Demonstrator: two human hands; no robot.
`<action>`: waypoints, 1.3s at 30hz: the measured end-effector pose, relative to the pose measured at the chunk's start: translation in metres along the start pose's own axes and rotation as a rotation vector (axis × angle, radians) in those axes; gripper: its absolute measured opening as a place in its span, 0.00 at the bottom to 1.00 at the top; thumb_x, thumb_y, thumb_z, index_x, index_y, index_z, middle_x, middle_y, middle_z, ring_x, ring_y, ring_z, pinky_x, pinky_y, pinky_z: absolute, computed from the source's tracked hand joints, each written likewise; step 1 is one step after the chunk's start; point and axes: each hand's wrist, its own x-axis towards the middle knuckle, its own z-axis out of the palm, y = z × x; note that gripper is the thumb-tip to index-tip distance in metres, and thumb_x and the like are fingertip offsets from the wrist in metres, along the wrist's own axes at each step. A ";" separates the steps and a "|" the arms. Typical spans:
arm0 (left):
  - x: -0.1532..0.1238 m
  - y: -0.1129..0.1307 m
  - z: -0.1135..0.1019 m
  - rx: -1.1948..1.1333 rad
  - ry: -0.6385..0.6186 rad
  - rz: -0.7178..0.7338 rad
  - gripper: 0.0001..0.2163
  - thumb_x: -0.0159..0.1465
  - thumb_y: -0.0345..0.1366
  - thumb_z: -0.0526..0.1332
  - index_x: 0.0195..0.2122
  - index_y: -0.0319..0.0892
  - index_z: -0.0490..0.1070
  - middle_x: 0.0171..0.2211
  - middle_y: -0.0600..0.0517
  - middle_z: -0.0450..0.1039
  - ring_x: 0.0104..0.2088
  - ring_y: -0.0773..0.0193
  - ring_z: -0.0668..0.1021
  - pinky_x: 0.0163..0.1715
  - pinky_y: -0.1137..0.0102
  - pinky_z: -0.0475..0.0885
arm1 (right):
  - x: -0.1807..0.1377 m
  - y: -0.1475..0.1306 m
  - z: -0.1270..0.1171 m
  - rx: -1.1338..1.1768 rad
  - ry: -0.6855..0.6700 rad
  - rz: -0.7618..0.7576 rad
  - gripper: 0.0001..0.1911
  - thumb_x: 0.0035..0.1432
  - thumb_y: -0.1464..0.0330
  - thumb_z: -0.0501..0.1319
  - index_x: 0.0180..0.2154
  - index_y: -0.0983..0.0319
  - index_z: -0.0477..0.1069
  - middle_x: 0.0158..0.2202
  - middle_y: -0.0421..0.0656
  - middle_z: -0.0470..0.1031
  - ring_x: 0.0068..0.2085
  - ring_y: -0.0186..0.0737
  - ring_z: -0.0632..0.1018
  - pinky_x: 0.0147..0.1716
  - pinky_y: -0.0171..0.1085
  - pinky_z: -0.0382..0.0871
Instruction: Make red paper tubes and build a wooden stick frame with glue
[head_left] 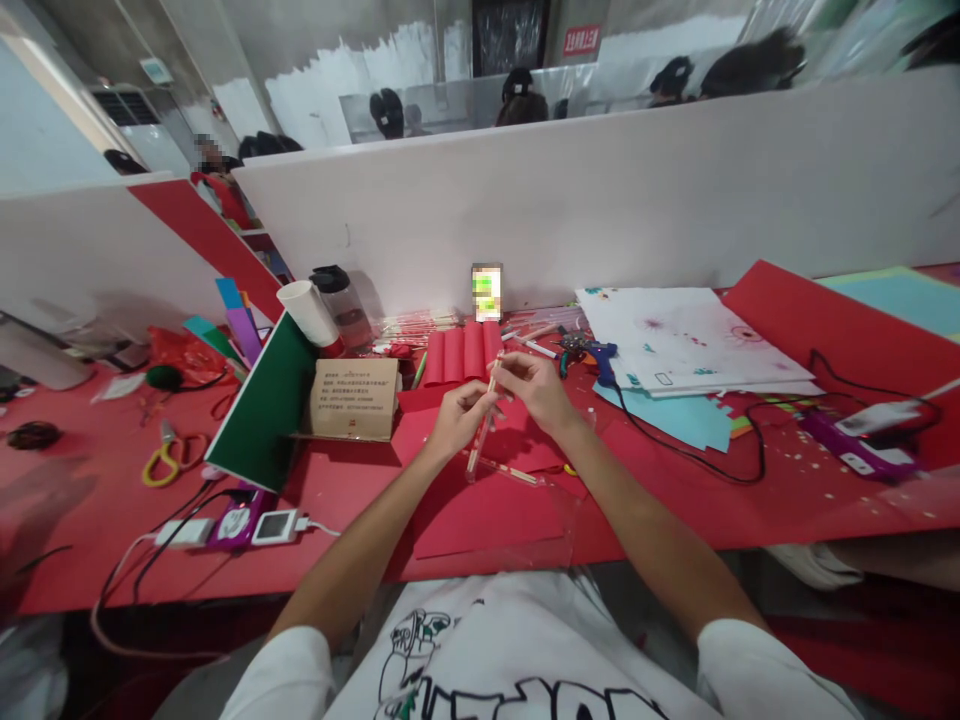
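Note:
Over the middle of the red table, my left hand (pixel 459 418) pinches a thin pale stick with reddish marks (pixel 475 455), which tilts down toward me. My right hand (pixel 535 388) is closed at the stick's upper end, fingertips close to the left ones. Whether the stick is in a clear wrapper I cannot tell. Below the hands a similar stick (pixel 514 471) lies on red paper (pixel 487 525). Just beyond them stand or lie several rolled red paper tubes (pixel 454 357), side by side. A lit phone (pixel 487 292), blurred out, leans behind the tubes.
Left are a cardboard box (pixel 354 400), a green board (pixel 262 410), yellow-handled scissors (pixel 166 462) and a purple power strip (pixel 238 522). Right are a blue glue gun (pixel 600 352) with a trailing black cable, white sheets (pixel 682 335) and another power strip (pixel 859 445). A white partition (pixel 600 200) closes the back.

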 end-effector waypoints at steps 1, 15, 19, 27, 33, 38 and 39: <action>0.000 0.000 0.000 0.002 -0.017 -0.013 0.22 0.65 0.56 0.64 0.38 0.38 0.75 0.28 0.49 0.80 0.22 0.67 0.78 0.25 0.72 0.73 | 0.001 -0.001 0.000 -0.001 0.031 -0.022 0.17 0.54 0.54 0.72 0.30 0.62 0.75 0.24 0.37 0.73 0.23 0.30 0.70 0.23 0.33 0.67; 0.002 -0.014 -0.008 0.143 -0.004 -0.030 0.20 0.63 0.52 0.66 0.40 0.37 0.78 0.34 0.46 0.81 0.26 0.67 0.76 0.28 0.72 0.70 | 0.000 0.002 -0.005 -0.224 0.077 -0.076 0.20 0.55 0.50 0.70 0.37 0.60 0.79 0.36 0.46 0.81 0.37 0.44 0.81 0.40 0.42 0.78; 0.004 -0.011 -0.012 0.134 -0.072 -0.083 0.18 0.60 0.51 0.68 0.34 0.38 0.77 0.28 0.50 0.77 0.26 0.66 0.74 0.28 0.73 0.68 | -0.001 0.007 -0.005 -0.295 0.043 -0.069 0.19 0.58 0.51 0.67 0.36 0.60 0.78 0.37 0.46 0.81 0.38 0.46 0.81 0.42 0.43 0.76; 0.007 -0.021 -0.031 0.352 -0.167 -0.136 0.19 0.60 0.51 0.67 0.24 0.38 0.76 0.22 0.52 0.73 0.25 0.65 0.72 0.30 0.71 0.68 | 0.002 0.023 -0.012 -0.498 -0.208 -0.035 0.13 0.60 0.59 0.64 0.33 0.62 0.77 0.34 0.45 0.81 0.37 0.43 0.79 0.41 0.40 0.71; 0.007 -0.033 -0.037 0.445 -0.215 -0.172 0.18 0.59 0.49 0.66 0.24 0.37 0.77 0.20 0.53 0.71 0.22 0.69 0.67 0.27 0.73 0.62 | 0.007 0.034 -0.018 -0.520 -0.372 0.070 0.12 0.58 0.60 0.65 0.30 0.63 0.77 0.29 0.43 0.79 0.31 0.39 0.77 0.34 0.37 0.68; 0.005 -0.037 -0.034 0.492 -0.236 -0.196 0.17 0.63 0.47 0.63 0.25 0.37 0.76 0.22 0.52 0.74 0.24 0.68 0.70 0.28 0.72 0.62 | 0.009 0.045 -0.028 -0.539 -0.377 0.094 0.14 0.56 0.59 0.66 0.30 0.64 0.78 0.28 0.43 0.79 0.31 0.39 0.77 0.32 0.36 0.66; 0.004 -0.037 -0.033 0.499 -0.241 -0.182 0.17 0.63 0.47 0.62 0.27 0.37 0.76 0.23 0.52 0.74 0.25 0.67 0.71 0.29 0.72 0.63 | 0.008 0.046 -0.029 -0.532 -0.375 0.096 0.15 0.56 0.58 0.66 0.30 0.64 0.79 0.28 0.43 0.79 0.31 0.39 0.77 0.32 0.36 0.67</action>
